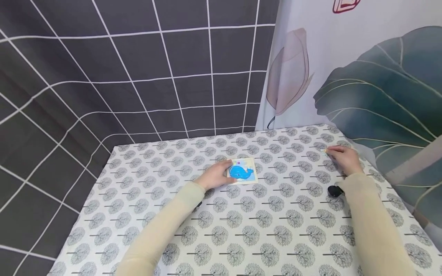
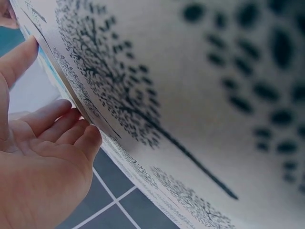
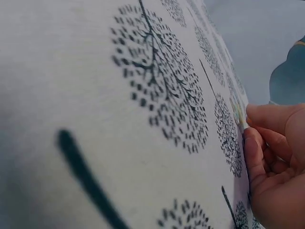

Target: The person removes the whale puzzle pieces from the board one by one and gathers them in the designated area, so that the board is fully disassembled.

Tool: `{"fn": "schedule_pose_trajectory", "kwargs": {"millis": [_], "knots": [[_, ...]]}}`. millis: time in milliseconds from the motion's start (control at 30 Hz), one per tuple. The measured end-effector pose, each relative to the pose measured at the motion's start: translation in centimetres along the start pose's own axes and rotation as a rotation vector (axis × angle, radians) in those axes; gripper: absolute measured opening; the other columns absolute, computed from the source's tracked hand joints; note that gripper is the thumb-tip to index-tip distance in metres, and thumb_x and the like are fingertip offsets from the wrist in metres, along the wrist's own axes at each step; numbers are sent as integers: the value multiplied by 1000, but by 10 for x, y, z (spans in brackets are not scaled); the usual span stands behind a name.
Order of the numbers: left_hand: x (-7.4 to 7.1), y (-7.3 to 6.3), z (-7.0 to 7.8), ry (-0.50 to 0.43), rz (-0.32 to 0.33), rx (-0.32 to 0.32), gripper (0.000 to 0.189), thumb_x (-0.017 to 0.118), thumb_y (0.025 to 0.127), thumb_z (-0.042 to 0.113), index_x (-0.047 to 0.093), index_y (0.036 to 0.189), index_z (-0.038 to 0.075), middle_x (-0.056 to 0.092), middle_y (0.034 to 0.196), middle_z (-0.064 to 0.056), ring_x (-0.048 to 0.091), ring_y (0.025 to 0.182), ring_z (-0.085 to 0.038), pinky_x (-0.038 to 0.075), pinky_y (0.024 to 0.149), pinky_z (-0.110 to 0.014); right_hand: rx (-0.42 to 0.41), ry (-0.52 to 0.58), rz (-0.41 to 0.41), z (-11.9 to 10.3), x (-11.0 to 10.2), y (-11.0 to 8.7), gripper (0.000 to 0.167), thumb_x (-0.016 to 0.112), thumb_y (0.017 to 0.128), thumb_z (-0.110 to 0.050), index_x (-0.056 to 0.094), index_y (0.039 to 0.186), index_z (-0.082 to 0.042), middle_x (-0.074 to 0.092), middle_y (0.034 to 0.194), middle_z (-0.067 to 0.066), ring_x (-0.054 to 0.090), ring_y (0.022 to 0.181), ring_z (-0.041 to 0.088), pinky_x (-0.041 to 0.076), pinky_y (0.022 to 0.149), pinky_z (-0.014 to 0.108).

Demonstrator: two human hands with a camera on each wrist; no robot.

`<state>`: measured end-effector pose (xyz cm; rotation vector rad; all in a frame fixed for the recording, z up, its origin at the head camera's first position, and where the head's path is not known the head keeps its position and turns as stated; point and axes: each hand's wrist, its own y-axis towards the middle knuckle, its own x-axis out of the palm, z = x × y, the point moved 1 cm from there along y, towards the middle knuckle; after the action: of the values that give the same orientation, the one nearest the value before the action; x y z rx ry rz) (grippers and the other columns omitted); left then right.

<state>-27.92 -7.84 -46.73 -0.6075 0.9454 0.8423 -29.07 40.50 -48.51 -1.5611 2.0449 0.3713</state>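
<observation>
A small square picture puzzle [image 1: 253,180] with a blue whale [image 1: 240,173] lies flat on the patterned cloth. My left hand [image 1: 215,175] holds it by its left side, the thumb on the near edge and the fingers at the far edge. In the left wrist view the puzzle shows only as a thin slanted strip between thumb and fingers. Farther right, my right hand [image 1: 346,159] pinches a small yellowish, partly green piece [image 1: 325,151] between thumb and fingertips, close to the cloth. Most of that piece is hidden, so its shape cannot be told.
A white cloth [image 1: 221,230] with grey tree prints covers the table. Behind it hangs a dark curtain with a white grid [image 1: 186,50]; a pale curtain with a large leaf print [image 1: 376,84] hangs at the right. A black device [image 1: 334,191] sits at the right wrist.
</observation>
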Motion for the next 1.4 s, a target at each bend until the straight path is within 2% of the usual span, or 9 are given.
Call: {"fn": "schedule_pose_trajectory", "kwargs": {"millis": [267,367,567,667,833,933,1033,1133,1400], "knots": [[-2,0,2,12,-8,0,81,72,90,46,41,153,5,36,161,-10,32,148,-28,24,122,-44,93,185,80,-3,3,-11,63,58,101,-36,45,149,2,53,106,-13,51,81,-11,51,75,8],[-1,-1,1,14,-7,0,81,72,90,47,41,153,6,35,161,-9,32,148,-27,24,122,-43,121,308,79,-8,5,-16,65,61,100,-33,40,153,-1,55,97,-19,54,84,-7,52,85,12],[0,1,-1,9,-1,-2,81,72,90,47,41,153,6,36,161,-8,31,148,-26,23,122,-43,113,205,147,-23,16,-26,64,58,101,-37,39,155,-8,60,112,-13,53,82,-8,49,90,24],[0,2,-2,1,3,8,81,72,90,46,42,153,5,36,160,-9,32,148,-27,23,122,-44,77,219,156,-33,22,-29,62,58,101,-33,40,154,-7,59,111,-15,52,84,-8,48,97,28],[1,2,-3,7,7,6,81,72,90,47,42,153,6,37,160,-8,32,148,-26,24,122,-43,-47,211,51,-51,37,-35,60,61,101,-32,44,150,-2,57,105,-20,53,92,-6,47,100,29],[1,1,-2,2,4,5,80,72,90,47,42,152,6,37,160,-9,32,148,-27,24,122,-44,-108,172,-29,-61,48,-39,59,61,101,-34,47,147,0,62,122,-1,56,103,5,46,104,35],[0,0,0,-8,-2,7,81,72,90,46,42,152,5,37,160,-10,32,148,-28,24,122,-45,-131,171,-126,-72,61,-44,60,61,101,-34,45,148,-1,51,145,19,54,122,28,35,114,53],[-1,0,2,-10,-9,7,80,72,90,46,42,152,5,37,160,-10,32,148,-28,24,122,-45,-138,163,-208,-83,75,-51,60,61,101,-35,44,150,-4,42,153,22,43,135,42,24,117,63],[0,0,1,-5,-5,-6,81,72,90,45,40,153,5,35,161,-9,30,149,-26,22,123,-43,-210,166,-329,-110,117,-61,50,62,100,-23,51,144,-3,50,148,20,48,133,39,28,117,58]]}}
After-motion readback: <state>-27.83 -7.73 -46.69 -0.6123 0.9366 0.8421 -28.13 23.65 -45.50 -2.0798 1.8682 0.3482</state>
